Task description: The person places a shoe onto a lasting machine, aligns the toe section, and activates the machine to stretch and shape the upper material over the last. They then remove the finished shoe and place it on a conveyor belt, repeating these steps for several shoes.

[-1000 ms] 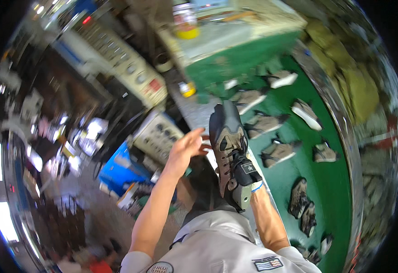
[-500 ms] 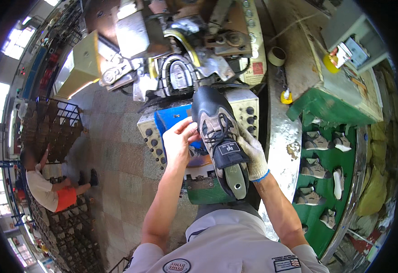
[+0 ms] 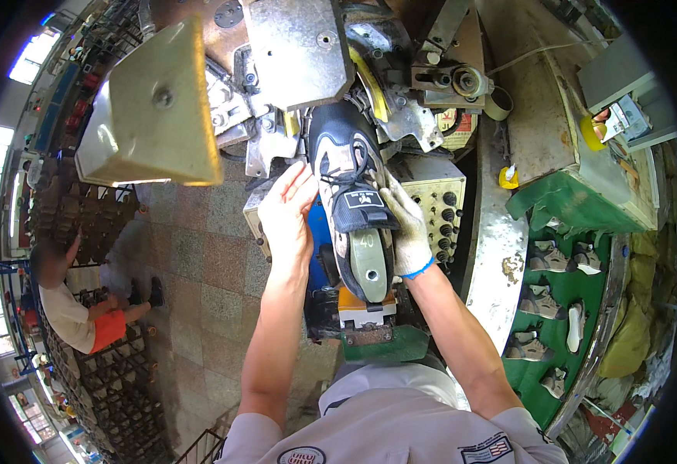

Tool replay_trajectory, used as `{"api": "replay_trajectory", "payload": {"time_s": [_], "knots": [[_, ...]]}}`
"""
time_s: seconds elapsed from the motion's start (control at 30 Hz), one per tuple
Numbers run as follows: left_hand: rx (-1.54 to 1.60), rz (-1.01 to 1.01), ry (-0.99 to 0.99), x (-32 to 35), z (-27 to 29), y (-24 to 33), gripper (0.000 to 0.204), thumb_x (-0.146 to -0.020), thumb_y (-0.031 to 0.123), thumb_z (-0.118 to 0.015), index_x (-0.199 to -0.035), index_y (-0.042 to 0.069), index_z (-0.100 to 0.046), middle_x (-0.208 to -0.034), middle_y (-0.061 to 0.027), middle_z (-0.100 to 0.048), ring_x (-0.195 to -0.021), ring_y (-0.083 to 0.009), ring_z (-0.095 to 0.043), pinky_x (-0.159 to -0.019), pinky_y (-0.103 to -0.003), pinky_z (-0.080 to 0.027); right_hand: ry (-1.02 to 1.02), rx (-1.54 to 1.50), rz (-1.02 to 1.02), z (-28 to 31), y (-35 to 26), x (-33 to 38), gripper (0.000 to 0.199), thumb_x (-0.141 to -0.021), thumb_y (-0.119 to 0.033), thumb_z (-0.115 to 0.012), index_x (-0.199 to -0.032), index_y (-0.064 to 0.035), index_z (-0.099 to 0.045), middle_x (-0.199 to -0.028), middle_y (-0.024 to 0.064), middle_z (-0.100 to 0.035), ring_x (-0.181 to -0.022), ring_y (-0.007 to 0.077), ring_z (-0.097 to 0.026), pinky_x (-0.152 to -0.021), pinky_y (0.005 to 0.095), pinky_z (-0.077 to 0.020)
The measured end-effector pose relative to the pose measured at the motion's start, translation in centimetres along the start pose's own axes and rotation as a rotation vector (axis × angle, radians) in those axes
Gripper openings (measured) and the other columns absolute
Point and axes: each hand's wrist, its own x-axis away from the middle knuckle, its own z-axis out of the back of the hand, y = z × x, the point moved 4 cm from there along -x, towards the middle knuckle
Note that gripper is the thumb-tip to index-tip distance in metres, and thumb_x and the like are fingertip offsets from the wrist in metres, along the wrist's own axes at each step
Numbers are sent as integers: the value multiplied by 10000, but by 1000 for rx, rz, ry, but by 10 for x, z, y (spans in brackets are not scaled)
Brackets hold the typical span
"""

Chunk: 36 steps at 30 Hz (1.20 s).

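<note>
A dark grey and beige lace-up shoe upper (image 3: pixel 327 164) sits on a green-grey shoe last (image 3: pixel 367 259), its toe pointing away from me. The toe lies in the jaws of a metal shoe machine (image 3: pixel 296 54), partly hidden under a thick steel plate. Along the shoe's left side is my bare left hand (image 3: pixel 290 216), open with its fingers stretched out; whether it touches the upper is unclear. My right hand (image 3: pixel 406 220), in a pale knit glove with a blue cuff, is closed against the right side of the shoe.
A control panel with black knobs (image 3: pixel 433 209) stands right of the shoe. A cream metal housing (image 3: pixel 149 108) juts out on the left. Several shoe uppers lie on a green conveyor (image 3: pixel 535 371) at right. At far left, a person (image 3: pixel 71 309) is beside shoe racks (image 3: pixel 122 387).
The shoe has moved forward, its toe now inside the machine, and it stands straighter. My left hand has gone from pinching beside the shoe to stretched fingers. My right hand stays on it.
</note>
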Motion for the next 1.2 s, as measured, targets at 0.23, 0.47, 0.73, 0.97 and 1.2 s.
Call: {"api": "replay_trajectory", "payload": {"time_s": [0.23, 0.47, 0.73, 0.97, 1.2], "knots": [[-19, 378, 35, 29, 0, -40, 392, -1058, 355, -498, -1153, 22, -683, -1004, -47, -714, -808, -105, -646, -765, -276, -513, 16, 60, 52, 3, 15, -14, 456, -1026, -139, -556, -1451, 12, -487, -1324, 102, -634, -1178, 157, -605, -1029, 292, -468], [28, 408, -75, 33, 3, -59, 536, -1082, 491, -385, -1153, 48, -679, -1025, -20, -700, -908, -115, -634, -822, -288, -508, 60, 65, 45, 16, 29, -19, 376, -1032, -179, -566, -1331, 47, -588, -1256, 108, -674, -1117, 159, -637, -986, 285, -493], [-76, 301, -73, 20, 9, -67, 536, -1092, 471, -379, -1107, 39, -696, -992, -12, -692, -867, -104, -602, -818, -278, -485, 88, 171, 114, 20, 33, -25, 369, -1033, -212, -571, -1289, 49, -622, -1218, 104, -689, -1078, 149, -641, -955, 278, -498], [-211, 210, -87, 16, 12, -68, 558, -1094, 480, -366, -1048, 34, -699, -913, 9, -674, -808, -78, -568, -763, -258, -468, 174, 324, 145, 27, 43, -25, 365, -1021, -263, -576, -1165, 53, -690, -1084, 95, -722, -955, 130, -655, -864, 264, -513], [-246, 148, -125, 13, 25, -77, 510, -1100, 423, -378, -1115, 21, -692, -959, -7, -691, -861, -77, -590, -795, -253, -476, 187, 375, 174, 24, 42, -25, 311, -1028, -268, -555, -982, 9, -690, -850, 11, -664, -748, 81, -568, -669, 268, -464]]}}
